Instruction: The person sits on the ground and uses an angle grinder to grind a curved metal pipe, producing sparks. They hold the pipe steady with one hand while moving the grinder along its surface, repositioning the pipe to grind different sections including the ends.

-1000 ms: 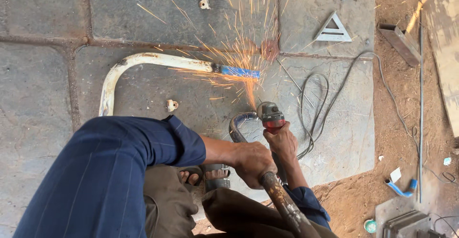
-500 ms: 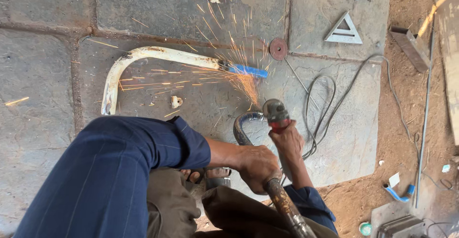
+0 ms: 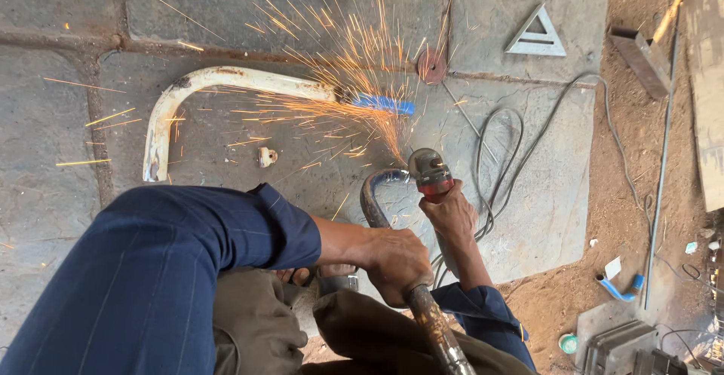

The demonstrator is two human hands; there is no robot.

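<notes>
Concrete floor [image 3: 528, 217]: sparks denser vs earlier; L hand [image 3: 396, 263] clamps pipe [image 3: 430, 322], R hand [image 3: 451, 213] clamps grinder [image 3: 428, 170].

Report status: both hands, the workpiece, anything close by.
Left hand grips rusty pipe. Right hand grips grinder, sparks flying at the pipe's curved end. White bent tube and cable lie nearby on the slab.

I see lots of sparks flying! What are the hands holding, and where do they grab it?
The right hand grips the angle grinder around its body, behind the head. The left hand grips the rusty curved pipe around its straight part.
</notes>
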